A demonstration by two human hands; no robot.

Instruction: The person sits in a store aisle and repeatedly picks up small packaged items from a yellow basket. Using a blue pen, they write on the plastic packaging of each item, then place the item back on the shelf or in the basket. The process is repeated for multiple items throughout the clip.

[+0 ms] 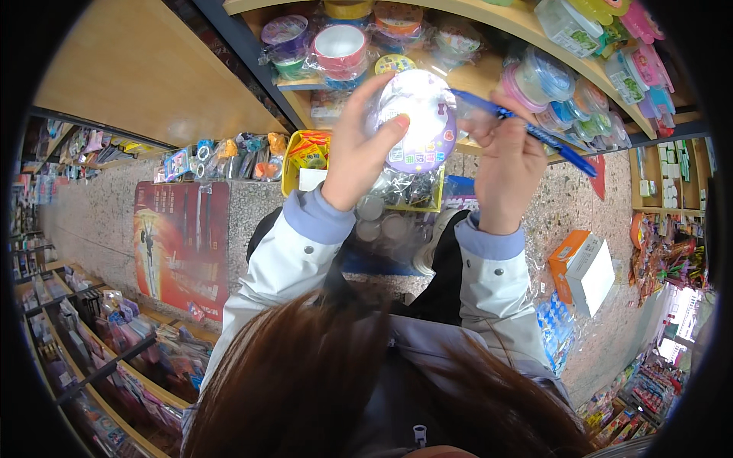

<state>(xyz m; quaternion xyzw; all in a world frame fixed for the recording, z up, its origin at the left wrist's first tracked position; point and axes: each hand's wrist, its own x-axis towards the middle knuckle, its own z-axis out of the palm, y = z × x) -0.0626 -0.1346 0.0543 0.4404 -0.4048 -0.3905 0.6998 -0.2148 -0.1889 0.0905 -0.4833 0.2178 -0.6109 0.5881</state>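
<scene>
My left hand (pixel 362 140) grips a round purple-and-white package (pixel 426 123) by its left side, the thumb lying across its face. Glare whitens much of that face; printed writing and small pictures show along the lower edge. In my right hand (pixel 507 166) is a blue pen (pixel 564 154), tilted down to the right. Its upper left end reaches close to the package's right edge; whether they touch, I cannot tell. The right fingers are partly blurred.
Ahead, a wooden shelf (pixel 487 74) bears wrapped round rolls (pixel 339 48) and lidded plastic tubs (pixel 547 77). Below my hands are a yellow basket (pixel 291 172) of packets and several clear round pieces (pixel 371 220). An orange-and-white box (pixel 584 272) sits on the floor at right, a red mat (pixel 180 246) at left.
</scene>
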